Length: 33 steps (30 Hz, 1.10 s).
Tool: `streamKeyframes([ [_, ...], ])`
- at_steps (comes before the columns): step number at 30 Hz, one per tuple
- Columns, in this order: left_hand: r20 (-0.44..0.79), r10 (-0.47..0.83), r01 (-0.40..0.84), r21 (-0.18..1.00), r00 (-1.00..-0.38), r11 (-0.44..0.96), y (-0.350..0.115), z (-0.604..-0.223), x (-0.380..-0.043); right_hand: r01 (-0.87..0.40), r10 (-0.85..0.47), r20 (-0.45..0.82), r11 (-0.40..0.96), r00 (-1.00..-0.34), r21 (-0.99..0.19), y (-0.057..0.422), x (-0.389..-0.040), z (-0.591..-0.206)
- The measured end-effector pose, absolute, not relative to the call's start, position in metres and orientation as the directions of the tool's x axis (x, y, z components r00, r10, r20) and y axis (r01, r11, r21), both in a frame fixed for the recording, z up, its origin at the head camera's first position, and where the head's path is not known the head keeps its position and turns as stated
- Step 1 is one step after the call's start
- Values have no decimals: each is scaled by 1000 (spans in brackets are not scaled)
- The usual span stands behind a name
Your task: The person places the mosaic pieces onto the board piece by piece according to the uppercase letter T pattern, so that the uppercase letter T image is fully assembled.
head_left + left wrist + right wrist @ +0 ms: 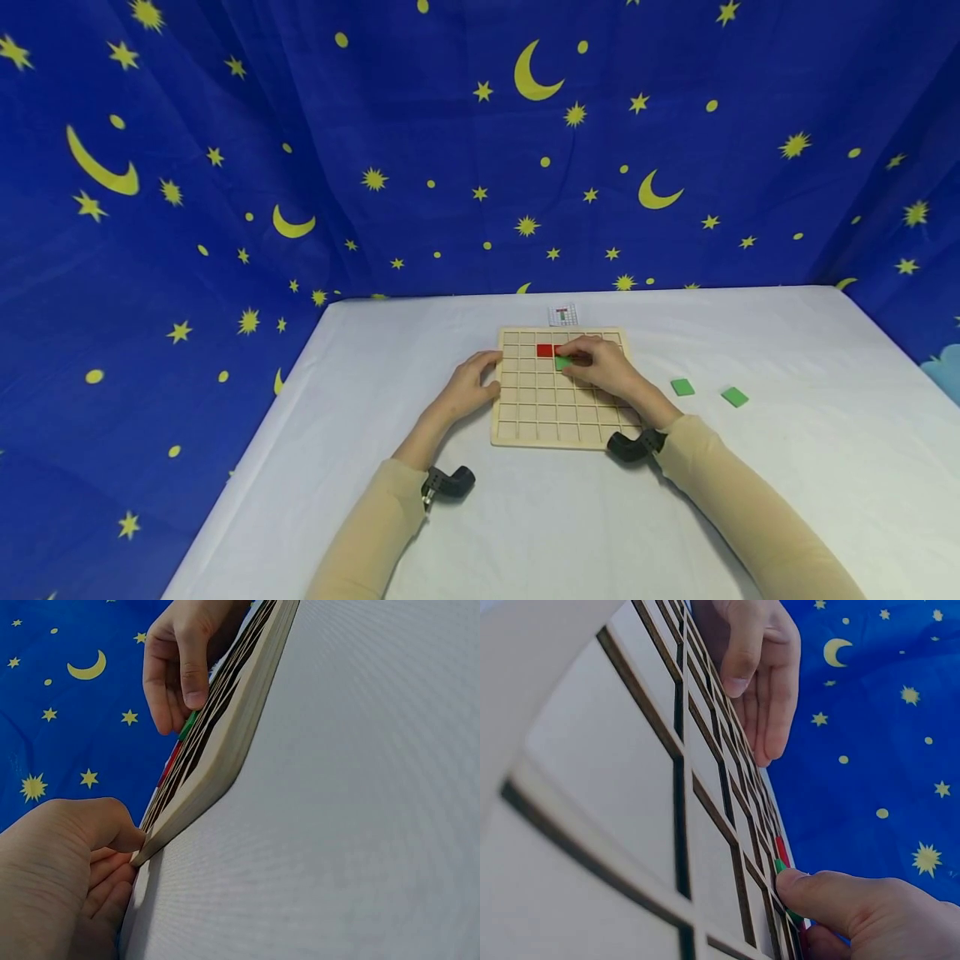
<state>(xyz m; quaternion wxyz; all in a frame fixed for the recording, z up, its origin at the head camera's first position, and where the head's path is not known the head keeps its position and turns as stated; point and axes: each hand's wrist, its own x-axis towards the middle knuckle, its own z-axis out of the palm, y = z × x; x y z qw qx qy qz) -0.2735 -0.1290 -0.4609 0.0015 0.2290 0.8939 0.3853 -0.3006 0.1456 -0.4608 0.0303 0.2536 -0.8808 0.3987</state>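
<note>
A wooden grid board (525, 408) lies on the table. My right hand (600, 364) is over its upper part, pinching a green square tile (562, 364) with the thumb at its edge. In the left wrist view the green tile (186, 726) shows just below that thumb. Directly above sits a red tile (544, 351), with another red tile beside it partly hidden under my right fingertips. My left hand (469, 385) rests at the board's left edge, thumb and fingers touching it with the fingers fairly straight.
Two loose green tiles, a nearer-to-board green tile (682, 387) and a farther green tile (735, 397), lie right of the board. Behind the board is a small pattern card (562, 314) with a printed grid. A blue star-patterned curtain (450, 150) hangs behind the white table (540, 517).
</note>
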Motion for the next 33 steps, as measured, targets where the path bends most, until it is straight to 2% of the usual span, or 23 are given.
streamKeyframes([
  [6, 171, 412, 407, 689, -895, 600, -128, -461, -273, -479, -416, 271, 555, -868, -680, 146, -299, -460],
  [9, 175, 411, 408, 694, -895, 593, -127, -461, -272, -465, -405, 275, 512, -872, -722, 147, -298, -456],
  [14, 174, 415, 410, 694, -893, 592, -126, -462, -272, -402, -383, 249, 400, -890, -824, 151, -295, -437],
  [19, 167, 413, 405, 693, -895, 597, -126, -463, -272, -406, -381, 262, 368, -887, -837, 157, -290, -409],
  [27, 178, 408, 410, 689, -895, 598, -126, -460, -274, -487, -393, 332, 415, -858, -768, 182, -262, -368],
  [33, 178, 405, 406, 694, -897, 594, -129, -460, -272, -428, -300, 311, 518, -902, -741, 227, -258, -384],
])
